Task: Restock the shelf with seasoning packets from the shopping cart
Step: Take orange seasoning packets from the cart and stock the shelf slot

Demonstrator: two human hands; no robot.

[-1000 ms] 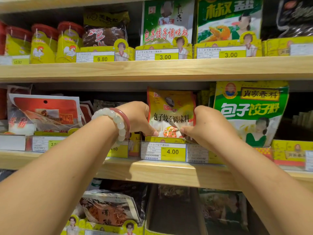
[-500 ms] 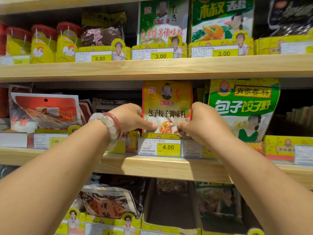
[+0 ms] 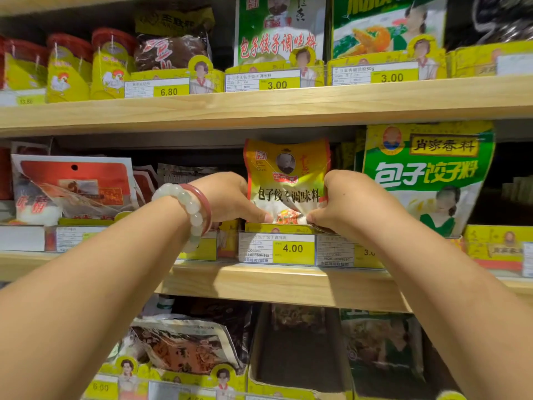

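A yellow and red seasoning packet stands upright in its yellow display box on the middle wooden shelf, above the 4.00 price tag. My left hand, with bead and red bracelets on the wrist, grips the packet's left lower edge. My right hand pinches its right lower edge. The two thumbs nearly meet across the packet's bottom. The shopping cart is out of view.
A large green packet stands just right of my right hand. Red and white packets lean at the left. The upper shelf holds jars and green packets. An empty cardboard box sits on the shelf below.
The packet has gone from low and tilted to upright and higher in its box. Both hands stayed on its lower edges and rose slightly.
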